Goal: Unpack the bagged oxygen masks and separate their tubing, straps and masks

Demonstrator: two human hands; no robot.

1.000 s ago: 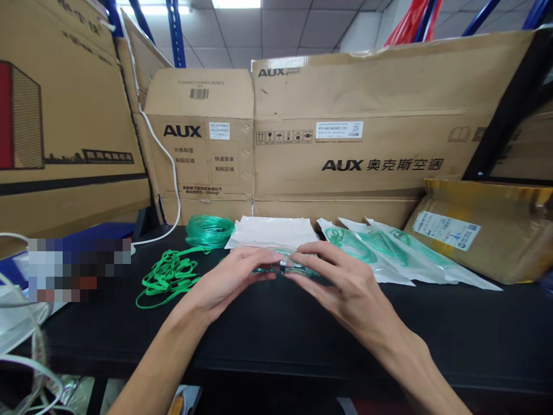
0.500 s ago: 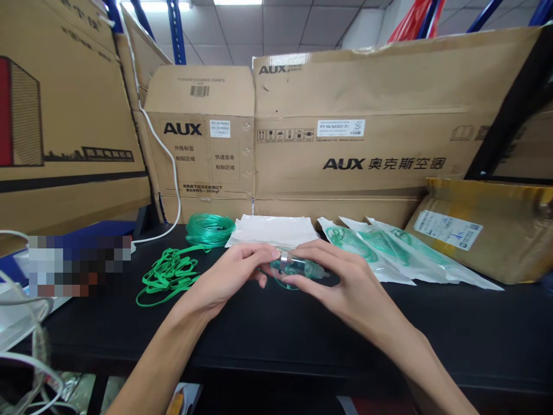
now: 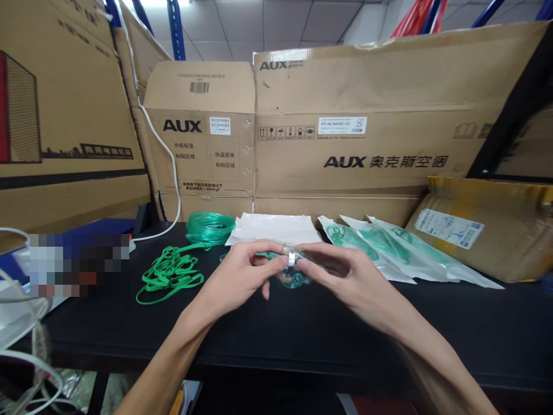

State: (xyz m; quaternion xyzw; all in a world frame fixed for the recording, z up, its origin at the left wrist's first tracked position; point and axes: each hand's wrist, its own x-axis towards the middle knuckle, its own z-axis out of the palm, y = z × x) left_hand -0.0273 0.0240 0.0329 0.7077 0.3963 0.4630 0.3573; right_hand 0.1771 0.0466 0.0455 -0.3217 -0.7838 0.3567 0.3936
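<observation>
A clear green oxygen mask [image 3: 295, 281] is held between my two hands above the black table, with its metal nose strip [image 3: 291, 260] toward me. My left hand [image 3: 242, 270] grips the left side, thumb against the end of the strip. The thumb and fingers of my right hand [image 3: 345, 266] pinch the right side close to the strip. Fingers cover much of the mask. Left of my hands lie a tangled green elastic strap [image 3: 170, 274] and a coil of green tubing [image 3: 210, 228]. White sheets or pouches [image 3: 273, 227] lie flat just beyond my hands.
Several white pouches with green contents [image 3: 389, 245] lie to the right. A taped carton [image 3: 488, 230] stands behind them, and large cardboard panels [image 3: 358, 138] line the back. A white cable [image 3: 175, 173] hangs at the left. The black table [image 3: 276, 340] ends in a front edge.
My right hand has shifted its hold from the right end to beside the nose strip. The mask has turned, and both thumbs are now at the strip.
</observation>
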